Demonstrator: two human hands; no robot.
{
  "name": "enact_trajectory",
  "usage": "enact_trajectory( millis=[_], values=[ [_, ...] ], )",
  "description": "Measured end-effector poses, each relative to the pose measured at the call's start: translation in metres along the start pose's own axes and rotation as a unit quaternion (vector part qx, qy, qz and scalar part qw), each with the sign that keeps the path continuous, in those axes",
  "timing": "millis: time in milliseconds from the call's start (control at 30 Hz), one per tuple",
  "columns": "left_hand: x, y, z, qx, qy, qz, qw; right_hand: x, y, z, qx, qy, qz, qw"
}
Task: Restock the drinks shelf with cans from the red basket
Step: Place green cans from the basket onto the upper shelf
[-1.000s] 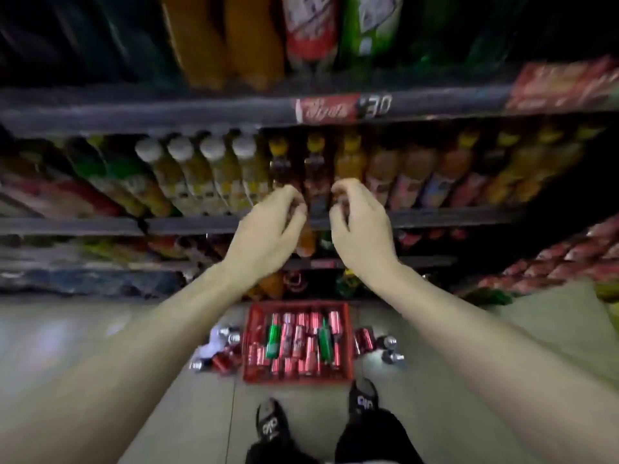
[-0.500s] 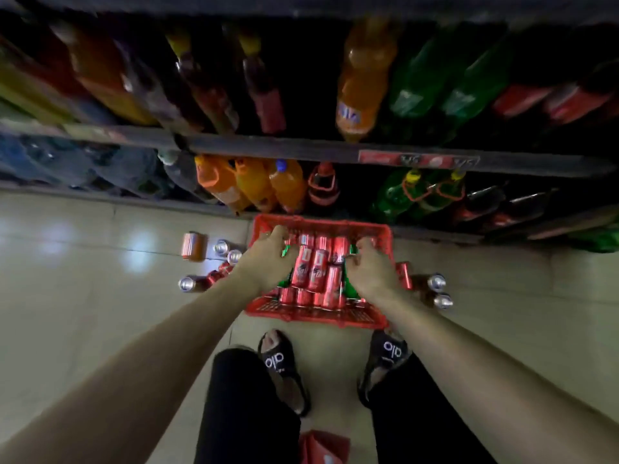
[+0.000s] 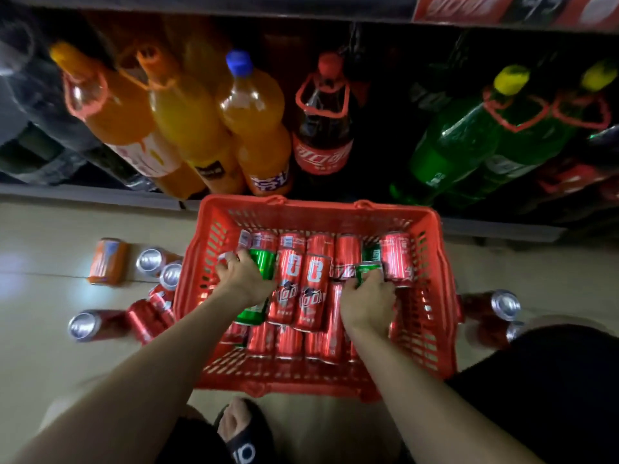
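- Two bare forearms reach down from the bottom corners of the view into the red basket, which sits on the pale tiled floor just in front of the bottom drinks shelf.
- One black slide sandal shows below the basket's near rim, and a dark-clothed knee fills the lower right corner.
- The left hand lies over the left green can, fingers curled round its upper part; the can lies lengthwise among the red ones.
- The right hand is curled over the right green can, of which only the far end shows past the fingertips.
- Between the two hands lie red cans packed side by side, with a further row of red cans nearer the basket's front wall and another at its far wall.
- Left of the basket, on the floor, loose cans lie scattered: an orange can farthest out, silver-topped cans nearer the basket, and a red can on its side.
- Right of the basket, two more floor cans lie close to the basket wall, partly blurred.
- Farthest off, the bottom shelf carries large bottles: orange soda bottles to the left, a cola bottle in the middle, and green bottles to the right.
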State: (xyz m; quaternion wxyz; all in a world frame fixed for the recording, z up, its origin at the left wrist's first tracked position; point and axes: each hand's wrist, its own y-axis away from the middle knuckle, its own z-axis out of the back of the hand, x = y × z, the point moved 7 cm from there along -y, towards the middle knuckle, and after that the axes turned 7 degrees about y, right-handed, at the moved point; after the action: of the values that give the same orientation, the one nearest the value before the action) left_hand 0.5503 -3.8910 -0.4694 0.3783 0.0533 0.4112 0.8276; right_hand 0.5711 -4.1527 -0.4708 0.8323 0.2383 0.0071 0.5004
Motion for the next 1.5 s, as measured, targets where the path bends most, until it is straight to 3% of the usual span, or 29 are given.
enact_trajectory(
  millis=[100, 200, 367, 500, 800, 967, 1167, 1400, 1500],
  values=[
    [-0.009, -0.01, -0.006, -0.009, -0.075, -0.012, 0.997, -0.014, -0.007, -0.002, -0.068, -0.028, 0.0, 0.997],
    [-0.018, -0.007, -0.005, -0.001, -0.106, -0.02, 0.994, -0.028, -0.014, -0.008, -0.055, -0.05, -0.01, 0.997],
    [-0.022, -0.016, 0.009, -0.022, -0.041, -0.026, 0.999, -0.028, -0.008, -0.012, -0.027, -0.092, 0.008, 0.995],
    [-0.016, -0.025, 0.012, 0.018, 0.072, -0.021, 0.997, -0.034, -0.012, -0.017, 0.0, -0.141, -0.013, 0.99],
    [-0.013, -0.03, 0.013, 0.02, 0.039, 0.004, 0.999, -0.04, -0.015, -0.018, -0.011, -0.149, -0.023, 0.988],
    [-0.016, -0.026, 0.014, -0.032, -0.04, -0.025, 0.998, -0.04, -0.016, -0.018, -0.021, -0.142, -0.016, 0.99],
    [-0.026, -0.021, 0.01, 0.021, -0.21, -0.027, 0.977, -0.052, -0.019, -0.029, 0.017, -0.142, -0.034, 0.989],
    [-0.027, -0.019, 0.0, 0.035, -0.268, -0.032, 0.962, -0.053, -0.013, -0.031, 0.033, -0.206, -0.059, 0.976],
    [-0.026, -0.019, -0.002, 0.047, -0.305, -0.039, 0.951, -0.052, -0.012, -0.028, 0.005, -0.22, -0.051, 0.974]
  ],
)
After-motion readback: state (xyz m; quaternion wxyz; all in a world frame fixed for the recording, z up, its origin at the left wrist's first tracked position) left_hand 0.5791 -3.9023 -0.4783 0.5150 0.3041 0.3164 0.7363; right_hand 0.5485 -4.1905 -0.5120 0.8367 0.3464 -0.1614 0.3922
